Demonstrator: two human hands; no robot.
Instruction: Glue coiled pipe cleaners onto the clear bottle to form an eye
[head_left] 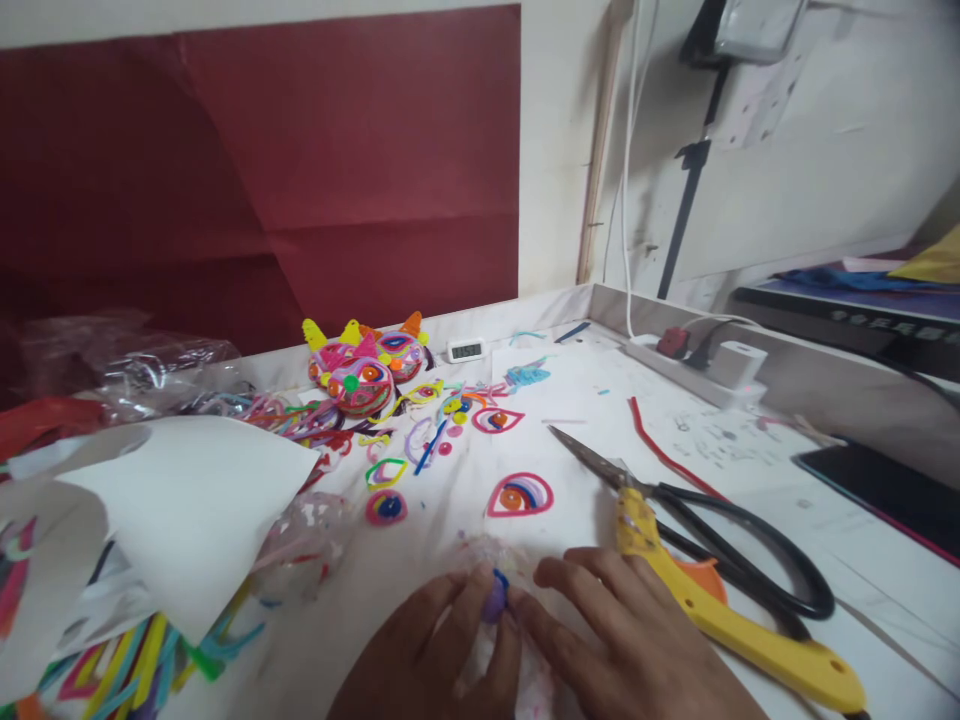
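Note:
Low in the middle of the view, a small purple coil with a dark blue strip along its top edge sits between my fingertips. My left hand pinches it from the left, thumb and fingers closed about it. From the right, the fingertips of my right hand press against the same piece, its other fingers curled. Under both hands lies a crinkled clear plastic sheet, partly hidden. Just beyond is a pink-edged eye shape with an orange centre; a rounder pink and blue eye piece lies to its left.
Black-handled scissors and a yellow-handled tool lie at right, near a phone and power strip. Colourful animal-face ornaments and a small digital clock stand behind. White paper covers colourful strips at left.

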